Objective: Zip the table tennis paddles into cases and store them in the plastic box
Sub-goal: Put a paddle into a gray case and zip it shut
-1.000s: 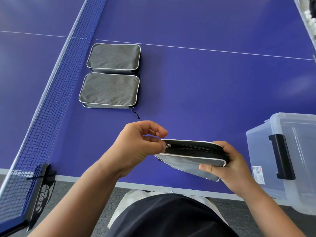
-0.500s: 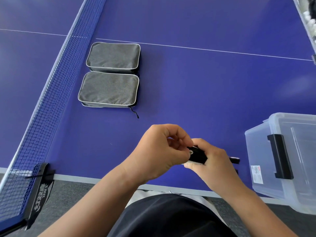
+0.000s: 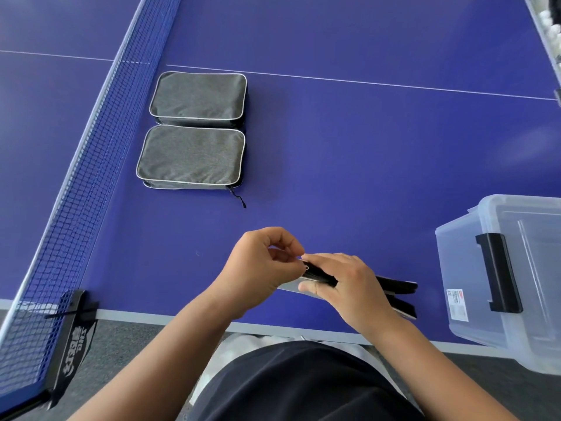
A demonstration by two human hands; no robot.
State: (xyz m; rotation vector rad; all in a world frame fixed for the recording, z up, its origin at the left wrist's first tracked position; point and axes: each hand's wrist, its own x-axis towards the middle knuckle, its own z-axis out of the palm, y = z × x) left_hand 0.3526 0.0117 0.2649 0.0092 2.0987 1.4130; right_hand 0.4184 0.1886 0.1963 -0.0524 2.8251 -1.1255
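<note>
Near the table's front edge I hold a grey and black paddle case (image 3: 397, 288) edge-up. My right hand (image 3: 343, 287) grips it across the top, thumb underneath. My left hand (image 3: 264, 268) pinches the zipper pull at the case's left end. At the right end the case gapes open. Two more grey cases lie flat side by side near the net: one further away (image 3: 198, 97) and one closer (image 3: 191, 156) with its zipper cord trailing. The clear plastic box (image 3: 461, 247) with a black latch stands at the right. No paddle is visible.
The blue net (image 3: 85, 165) runs along the left, with its black clamp post (image 3: 71, 335) at the table's front corner. A white centre line (image 3: 364, 83) crosses the blue table top. White balls (image 3: 552, 22) sit at the far right top corner.
My right hand shifted from the case's right end to its left part, beside my left hand. The case turned edge-on. My left hand closed onto the zipper pull.
</note>
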